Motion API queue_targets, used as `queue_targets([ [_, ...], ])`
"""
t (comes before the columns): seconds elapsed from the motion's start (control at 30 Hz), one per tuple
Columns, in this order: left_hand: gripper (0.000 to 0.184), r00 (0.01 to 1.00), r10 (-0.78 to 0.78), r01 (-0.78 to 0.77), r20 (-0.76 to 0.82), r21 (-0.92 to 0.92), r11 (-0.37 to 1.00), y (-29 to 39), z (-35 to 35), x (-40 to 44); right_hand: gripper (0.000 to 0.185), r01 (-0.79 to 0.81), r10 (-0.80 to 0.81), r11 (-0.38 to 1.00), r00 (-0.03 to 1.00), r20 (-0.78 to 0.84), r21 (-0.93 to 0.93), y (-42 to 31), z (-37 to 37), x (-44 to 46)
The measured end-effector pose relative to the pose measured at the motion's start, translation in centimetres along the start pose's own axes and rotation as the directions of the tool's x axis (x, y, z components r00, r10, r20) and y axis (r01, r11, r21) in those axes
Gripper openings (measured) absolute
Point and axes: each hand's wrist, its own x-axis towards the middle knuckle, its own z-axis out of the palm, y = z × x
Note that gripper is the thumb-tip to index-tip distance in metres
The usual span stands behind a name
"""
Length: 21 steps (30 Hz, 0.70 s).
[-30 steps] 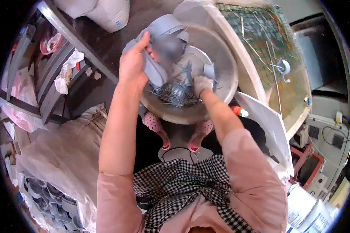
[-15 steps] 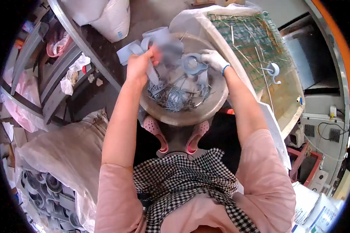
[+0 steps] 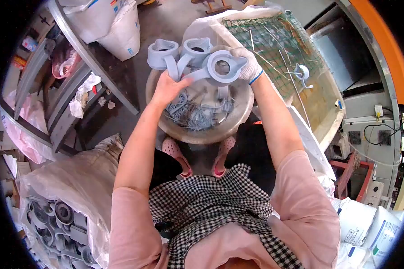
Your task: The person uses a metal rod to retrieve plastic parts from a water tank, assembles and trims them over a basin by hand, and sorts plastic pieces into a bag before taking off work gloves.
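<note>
Bare and closed, my left hand (image 3: 169,91) grips the handles of several grey plastic parts above the round basin's left side. Two ring-headed parts, one at the left (image 3: 162,54) and one in the middle (image 3: 195,50), fan out from it. A third grey ring part (image 3: 221,67) reaches right, its handle end at my left fingers. My right hand (image 3: 249,65), in a white glove, pinches that part's outer edge. Below them, the basin (image 3: 197,136) holds thin grey plastic strips (image 3: 197,112) and a few larger grey pieces.
Right of the basin stands a pale tub (image 3: 330,127) with green netting (image 3: 274,49) and a grey hooked part (image 3: 302,74). A plastic-lined sack (image 3: 76,179) of grey parts lies lower left. Curved grey rails (image 3: 92,54) stand upper left; white bags (image 3: 357,219) lie lower right.
My right hand has come up out of the basin with a grey ring part and brought it beside the parts in my left hand. The held parts now spread apart.
</note>
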Motion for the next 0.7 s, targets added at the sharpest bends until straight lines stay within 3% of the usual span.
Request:
queue_targets([
  [0.03,0.031,0.999,0.035,-0.034,-0.011,0.097,0.995,0.8,0.0,-0.3,0.041,-0.015,0.015,1.0,1.0,-0.006,0.015,0.0,-0.8,0.3],
  [0.07,0.029,0.997,0.073,-0.068,-0.017,0.196,0.978,1.7,0.0,-0.4,0.038,-0.011,0.006,0.999,0.994,0.107,0.039,-0.2,-1.6,0.5],
  [0.1,0.029,0.998,0.067,-0.062,-0.017,0.197,0.978,2.1,0.0,-0.3,0.038,-0.013,0.008,0.999,0.994,0.106,0.045,0.0,-1.4,0.9],
  [0.13,0.027,0.997,0.044,-0.037,-0.057,0.108,0.993,2.4,0.0,-0.3,0.036,-0.004,-0.007,0.998,0.985,-0.17,-0.067,0.2,-1.3,1.7],
  [0.17,0.026,0.995,0.015,-0.014,-0.095,0.018,1.0,2.6,0.0,0.0,0.035,-0.03,-0.049,0.984,0.901,-0.43,-0.175,0.7,-1.4,2.5],
  [0.2,0.029,0.984,0.011,0.014,-0.179,0.135,0.991,2.7,-0.1,0.5,0.04,0.024,-0.119,0.972,0.908,-0.401,-0.234,2.0,-4.4,3.9],
  [0.23,0.029,0.984,-0.002,0.027,-0.178,0.137,0.99,3.2,0.1,0.8,0.04,0.017,-0.108,0.975,0.907,-0.406,-0.222,2.8,-8.2,5.3],
  [0.27,0.034,0.94,-0.133,0.158,-0.315,0.055,0.986,4.0,0.5,0.8,0.043,-0.315,-0.128,0.454,0.902,-0.411,-0.834,3.5,-12.3,6.7],
  [0.3,0.038,0.858,-0.263,0.273,-0.441,-0.043,0.961,4.7,0.5,1.0,0.047,-0.409,-0.136,-0.412,0.911,-0.389,-0.814,4.0,-15.1,7.6],
  [0.37,0.047,0.784,-0.364,0.341,-0.504,-0.142,0.93,4.6,-0.4,1.5,0.053,-0.614,-0.15,-0.43,0.771,-0.618,-0.662,7.1,-16.7,6.2],
  [0.4,0.049,0.762,-0.402,0.32,-0.507,-0.245,0.915,4.1,-1.1,1.8,0.057,-0.729,-0.141,-0.295,0.672,-0.727,-0.617,9.4,-20.5,5.3],
  [0.43,0.051,0.736,-0.431,0.285,-0.522,-0.338,0.897,3.9,-2.0,1.9,0.063,-0.821,-0.377,-0.397,0.554,-0.742,-0.411,11.5,-18.5,5.0],
  [0.47,0.056,0.691,-0.48,0.319,-0.54,-0.368,0.873,4.4,-2.1,2.1,0.065,-0.577,-0.22,-0.688,0.745,-0.63,-0.441,12.5,-19.9,4.4],
  [0.5,0.062,0.716,-0.442,0.32,-0.54,-0.308,0.896,4.4,-2.4,1.9,0.067,-0.255,-0.047,-0.885,0.88,-0.472,-0.389,13.4,-21.2,3.7],
  [0.53,0.06,0.7,-0.482,0.423,-0.526,-0.238,0.874,5.1,-2.3,1.7,0.06,-0.077,0.086,-0.889,0.94,-0.33,-0.452,13.7,-22.0,2.8],
  [0.57,0.062,0.705,-0.519,0.531,-0.483,-0.127,0.838,6.2,-2.7,1.7,0.055,-0.168,-0.021,-0.723,0.975,-0.222,-0.67,14.7,-22.8,3.5],
  [0.6,0.058,0.794,-0.42,0.427,-0.439,-0.09,0.9,5.9,-3.3,1.3,0.051,-0.158,-0.127,-0.499,0.986,-0.108,-0.852,15.7,-23.6,3.9],
  [0.63,0.053,0.811,-0.275,0.331,-0.517,0.016,0.944,3.9,-2.5,1.7,0.052,-0.18,0.164,-0.731,0.89,-0.425,-0.659,14.5,-17.5,4.3],
  [0.67,0.053,0.766,-0.39,0.329,-0.511,-0.21,0.921,4.8,-3.1,1.6,0.05,-0.003,0.207,-0.796,0.938,-0.277,-0.605,16.3,-26.9,3.6],
  [0.7,0.053,0.71,-0.499,0.302,-0.497,-0.425,0.853,5.7,-3.8,1.5,0.037,0.164,0.335,-0.823,0.914,-0.231,-0.544,15.4,-27.3,4.0],
])
